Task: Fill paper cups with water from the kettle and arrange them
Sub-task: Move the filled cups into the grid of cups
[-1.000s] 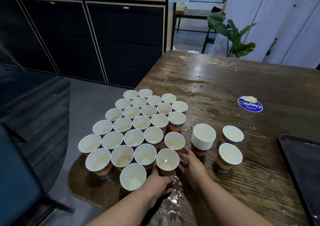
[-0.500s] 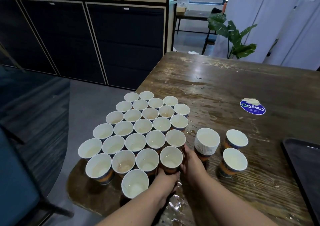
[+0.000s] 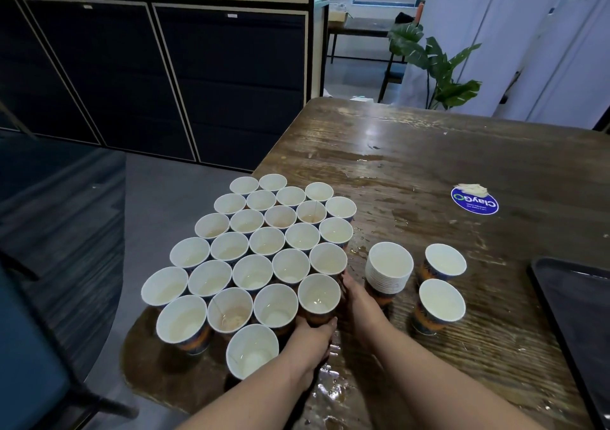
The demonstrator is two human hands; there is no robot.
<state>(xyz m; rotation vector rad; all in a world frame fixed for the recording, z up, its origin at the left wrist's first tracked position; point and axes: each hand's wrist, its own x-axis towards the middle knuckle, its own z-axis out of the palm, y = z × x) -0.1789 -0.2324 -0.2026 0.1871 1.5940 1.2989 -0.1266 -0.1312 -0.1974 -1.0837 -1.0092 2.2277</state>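
Head view: both hands hold one filled cup [image 3: 319,294] at lower centre.
Left hand [image 3: 312,335]: fingers curled round its base.
Right hand [image 3: 358,304]: fingers wrapped on its side.
Advice: slide it slowly, upright, against the neighbouring cups [image 3: 264,248]; the counter [image 3: 445,152] is wet.

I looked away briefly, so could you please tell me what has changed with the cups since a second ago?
Both hands, the left hand and right hand, pushed the near cup forward against the block's right column. The cup stack and two loose cups stayed put.
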